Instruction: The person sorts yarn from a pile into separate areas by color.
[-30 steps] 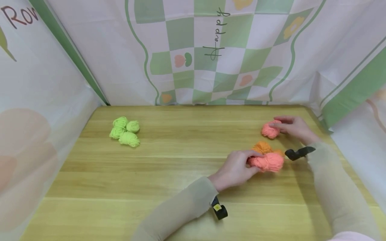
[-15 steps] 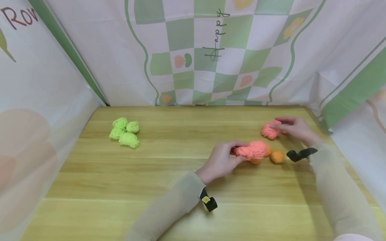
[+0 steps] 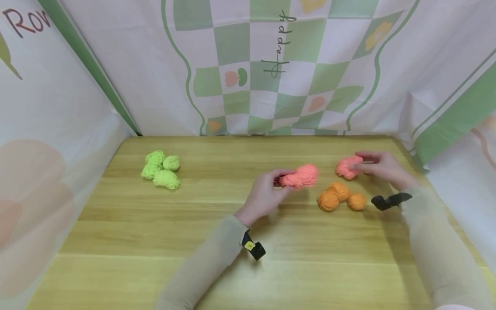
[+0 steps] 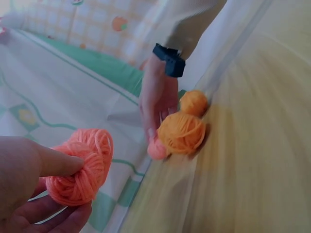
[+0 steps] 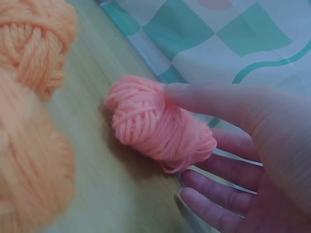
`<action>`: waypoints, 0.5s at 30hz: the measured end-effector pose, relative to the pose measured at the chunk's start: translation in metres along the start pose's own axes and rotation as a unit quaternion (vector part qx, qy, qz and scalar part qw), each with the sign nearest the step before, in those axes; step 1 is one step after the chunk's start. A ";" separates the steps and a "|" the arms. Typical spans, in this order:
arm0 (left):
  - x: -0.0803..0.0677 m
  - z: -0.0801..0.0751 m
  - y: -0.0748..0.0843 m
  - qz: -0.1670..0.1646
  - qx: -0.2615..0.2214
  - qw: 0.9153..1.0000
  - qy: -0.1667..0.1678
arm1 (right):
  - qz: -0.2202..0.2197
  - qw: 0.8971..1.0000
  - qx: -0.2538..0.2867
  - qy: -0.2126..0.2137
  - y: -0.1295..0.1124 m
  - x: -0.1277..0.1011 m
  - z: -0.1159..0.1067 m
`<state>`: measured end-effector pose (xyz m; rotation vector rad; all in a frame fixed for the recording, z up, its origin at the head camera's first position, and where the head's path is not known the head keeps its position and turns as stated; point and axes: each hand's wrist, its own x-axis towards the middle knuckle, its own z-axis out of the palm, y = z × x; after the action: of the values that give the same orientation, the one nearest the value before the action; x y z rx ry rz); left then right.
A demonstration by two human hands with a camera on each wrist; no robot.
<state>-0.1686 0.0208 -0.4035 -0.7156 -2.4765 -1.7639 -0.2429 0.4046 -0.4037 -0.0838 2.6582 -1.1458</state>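
My left hand (image 3: 265,196) pinches a coral-pink yarn ball (image 3: 301,176) between thumb and fingers, above the table's middle. In the left wrist view this yarn ball (image 4: 82,167) shows its wound strands, with the thumb across it. A second pink yarn ball (image 3: 347,167) lies at the back right of the table. My right hand (image 3: 381,168) is at its right side. The right wrist view shows the thumb against this pink yarn ball (image 5: 155,119), the other fingers spread fairly straight beside it. Three orange yarn balls (image 3: 328,201) lie together in front of it.
Several lime-green yarn balls (image 3: 160,169) are grouped at the table's back left. A printed cloth (image 3: 263,103) hangs behind the wooden table (image 3: 232,258), with more cloth at both sides. Each wrist carries a black camera mount.
My left hand has carried its pink yarn ball leftward and back, from over the orange balls, uncovering them. My right hand has drawn slightly to the right while the other pink ball stays in place.
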 end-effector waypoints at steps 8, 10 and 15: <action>0.003 -0.020 -0.008 -0.016 -0.004 0.999 0.029 | -0.017 1.000 -0.008 0.005 0.005 -0.004 0.000; 0.004 -0.024 -0.010 -0.020 -0.005 0.999 0.035 | -0.017 1.000 -0.002 0.006 0.006 -0.004 0.000; 0.007 -0.036 -0.013 -0.021 0.001 0.998 0.056 | -0.023 1.000 0.003 0.005 0.008 -0.005 0.000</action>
<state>-0.1889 -0.0126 -0.4002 -0.5507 -2.4363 -1.7639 -0.2376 0.4104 -0.4084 -0.1393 2.6744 -1.1701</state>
